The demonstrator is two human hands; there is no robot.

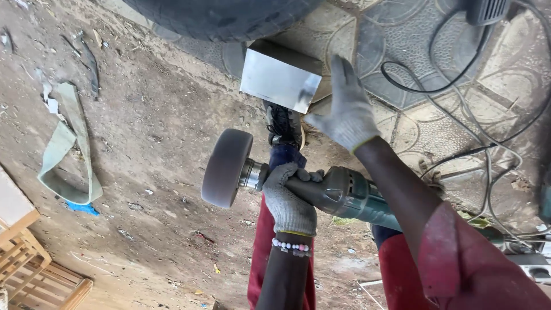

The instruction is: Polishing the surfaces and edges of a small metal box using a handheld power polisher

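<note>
While left hand (pixel 290 198) clamps grinder (pixel 338 195), axis level, wheel (pixel 227 167) leftward, right hand (pixel 344 112) spread open nearer metal box (pixel 280 77) above.

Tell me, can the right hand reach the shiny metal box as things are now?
Probably yes: the gloved right hand is open and already at the edge of the metal box, with nothing between them.

Left hand (pixel 290 198), gloved: wrapped around neck of green polisher (pixel 344 195) (grey buffing wheel (pixel 227 167) fitted). Right hand (pixel 346 109), gloved: open, touching shiny metal box (pixel 278 80). Ground: dirt, black cables (pixel 459 86).
</note>
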